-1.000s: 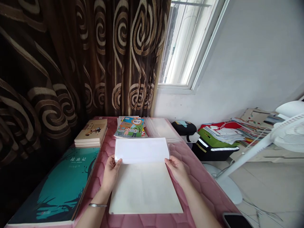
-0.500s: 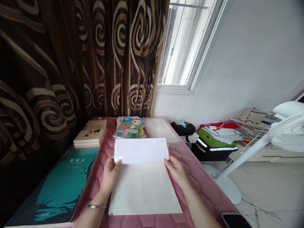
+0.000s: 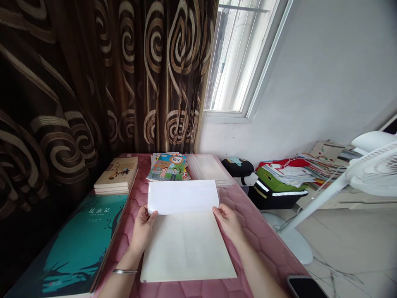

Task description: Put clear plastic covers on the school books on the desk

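A large white sheet (image 3: 186,244) lies on the pink quilted table (image 3: 245,215) in front of me, its far part folded back into a white flap (image 3: 182,196). My left hand (image 3: 142,229) pinches the flap's left corner, thumb on top. At the flap's right corner my right hand (image 3: 228,221) grips the edge the same way. A silver bracelet (image 3: 124,271) circles my left wrist.
A teal book (image 3: 74,244) lies at the left, a stack of tan books (image 3: 116,176) behind it. Colourful textbooks (image 3: 167,167) and clear plastic sheets (image 3: 209,167) lie at the back. A phone (image 3: 305,287) is at the table's right corner. A white fan (image 3: 369,171) and piled papers (image 3: 288,174) stand to the right.
Both hands and the sheet hold their positions; only the camera view has drifted slightly.
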The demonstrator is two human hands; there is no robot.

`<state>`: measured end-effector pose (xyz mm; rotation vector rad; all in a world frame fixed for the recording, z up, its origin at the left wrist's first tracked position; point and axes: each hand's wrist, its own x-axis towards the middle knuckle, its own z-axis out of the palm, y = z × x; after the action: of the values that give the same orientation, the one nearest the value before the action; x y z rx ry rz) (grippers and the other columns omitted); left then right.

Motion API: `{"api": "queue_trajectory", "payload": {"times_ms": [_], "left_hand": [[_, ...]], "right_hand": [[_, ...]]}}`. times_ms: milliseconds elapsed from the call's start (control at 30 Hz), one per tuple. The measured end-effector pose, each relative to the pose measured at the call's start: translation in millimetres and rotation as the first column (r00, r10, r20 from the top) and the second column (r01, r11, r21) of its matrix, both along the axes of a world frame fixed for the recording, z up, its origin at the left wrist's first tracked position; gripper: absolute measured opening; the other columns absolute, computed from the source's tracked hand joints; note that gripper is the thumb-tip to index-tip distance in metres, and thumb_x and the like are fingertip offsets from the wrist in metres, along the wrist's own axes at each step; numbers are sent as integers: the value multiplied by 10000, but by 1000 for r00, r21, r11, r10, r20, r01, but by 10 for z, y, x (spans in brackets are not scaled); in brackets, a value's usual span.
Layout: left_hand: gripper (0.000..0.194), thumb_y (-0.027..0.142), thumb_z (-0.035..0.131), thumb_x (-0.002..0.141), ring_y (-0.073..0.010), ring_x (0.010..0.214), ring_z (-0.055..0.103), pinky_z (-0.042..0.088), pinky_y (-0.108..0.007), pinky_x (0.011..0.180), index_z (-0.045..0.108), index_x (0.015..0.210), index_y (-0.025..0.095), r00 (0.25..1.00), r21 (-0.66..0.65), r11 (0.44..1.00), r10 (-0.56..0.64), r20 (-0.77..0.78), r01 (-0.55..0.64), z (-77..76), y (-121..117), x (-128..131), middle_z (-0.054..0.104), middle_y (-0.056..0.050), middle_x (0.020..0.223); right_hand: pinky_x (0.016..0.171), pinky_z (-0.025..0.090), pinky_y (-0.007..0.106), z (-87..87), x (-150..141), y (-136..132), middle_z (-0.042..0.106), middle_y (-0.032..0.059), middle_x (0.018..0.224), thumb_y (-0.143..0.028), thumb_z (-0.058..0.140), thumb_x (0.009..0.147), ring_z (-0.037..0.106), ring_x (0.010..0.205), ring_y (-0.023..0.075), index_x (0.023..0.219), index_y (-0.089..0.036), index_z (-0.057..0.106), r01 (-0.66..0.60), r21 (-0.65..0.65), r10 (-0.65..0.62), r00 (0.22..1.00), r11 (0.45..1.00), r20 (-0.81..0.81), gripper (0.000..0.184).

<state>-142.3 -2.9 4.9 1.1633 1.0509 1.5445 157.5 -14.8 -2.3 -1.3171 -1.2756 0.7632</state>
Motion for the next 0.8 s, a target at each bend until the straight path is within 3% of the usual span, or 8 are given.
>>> {"api": "queue_trajectory", "payload": {"times_ms": [267,400,467,567,633,700,767,800], "left_hand": [[413,480,781,627,-195,858,638,483,-323,831,616,872,192,1000,-15,1000,19,20,-19,-33,46,11,710,-52,870],[428,490,781,613,-195,862,638,482,-329,844,606,867,193,999,-18,1000,25,42,-25,-40,66,28,708,-52,865],[423,492,768,621,-198,862,638,482,-333,847,598,866,192,999,-23,1000,22,30,-21,-55,80,31,703,-53,857],[416,492,738,634,-214,864,644,487,-353,850,574,876,196,1000,-28,999,24,-19,-24,-68,96,14,695,-61,861],[400,458,707,661,-239,887,647,492,-383,848,546,923,202,987,-2,994,105,-124,-106,-30,75,-4,683,-78,916],[370,374,649,724,-281,982,627,476,-441,882,521,1022,197,895,98,955,295,-333,-278,66,3,2,652,-118,1038],[349,280,570,788,-323,1102,572,440,-497,925,505,1117,182,682,266,878,478,-554,-399,202,-135,69,601,-158,1148],[332,244,532,816,-333,1133,552,431,-510,931,510,1140,177,575,335,860,508,-642,-385,268,-229,129,589,-167,1169]], "right_hand": [[557,408,257,-8,53,-5,520,-26,574,-660,620,729,514,584,165,587,-236,424,13,24,-14,1000,1000,14,489],[810,490,336,66,70,-32,686,35,846,-548,684,740,625,870,245,786,-232,634,-116,79,119,993,990,-27,323],[885,482,383,60,59,-28,711,61,951,-529,693,749,634,949,270,917,-234,674,-149,88,158,983,985,-98,340],[853,499,406,-4,22,-2,727,89,933,-559,693,754,656,912,281,902,-201,682,-114,57,123,976,992,-177,387],[817,508,390,-49,-6,17,733,92,916,-575,701,742,662,875,273,835,-190,670,-82,41,89,977,996,-196,397],[779,514,367,-79,-28,33,734,85,886,-593,703,728,663,840,262,775,-192,650,-46,34,52,978,998,-201,407],[745,516,353,-97,-44,47,733,79,853,-605,701,720,660,822,259,759,-192,641,-16,30,22,979,999,-204,420],[737,517,353,-104,-49,53,733,80,851,-605,701,718,658,823,260,775,-189,647,-7,32,14,978,999,-208,423]]}}
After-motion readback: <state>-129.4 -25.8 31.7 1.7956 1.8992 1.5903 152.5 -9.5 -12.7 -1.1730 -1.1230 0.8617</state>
